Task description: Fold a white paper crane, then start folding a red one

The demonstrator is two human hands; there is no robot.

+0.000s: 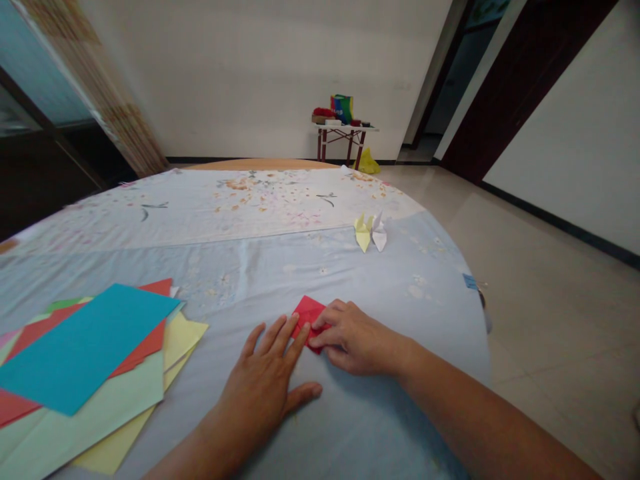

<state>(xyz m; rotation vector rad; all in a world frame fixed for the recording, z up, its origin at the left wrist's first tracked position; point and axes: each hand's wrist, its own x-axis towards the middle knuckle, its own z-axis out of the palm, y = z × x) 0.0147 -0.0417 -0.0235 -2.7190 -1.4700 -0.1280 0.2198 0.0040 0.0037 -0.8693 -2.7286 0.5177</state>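
A small folded piece of red paper (307, 307) lies on the cloth-covered table in front of me. My left hand (270, 370) rests flat with its fingers spread, the fingertips pressing on the paper's left edge. From the right, my right hand (355, 337) has its fingers bent and pinched at the paper's right side. Those fingers hide part of the red paper, so its exact folds cannot be made out. Farther back stand two folded paper figures, a yellow one (363, 233) and a white one (379, 233), side by side.
A loose pile of coloured paper sheets, with a blue sheet (95, 347) on top, spreads over the left of the round table. Its tablecloth (280, 267) is pale blue and floral. Beyond, a small side table (345, 128) holding several items stands against the wall.
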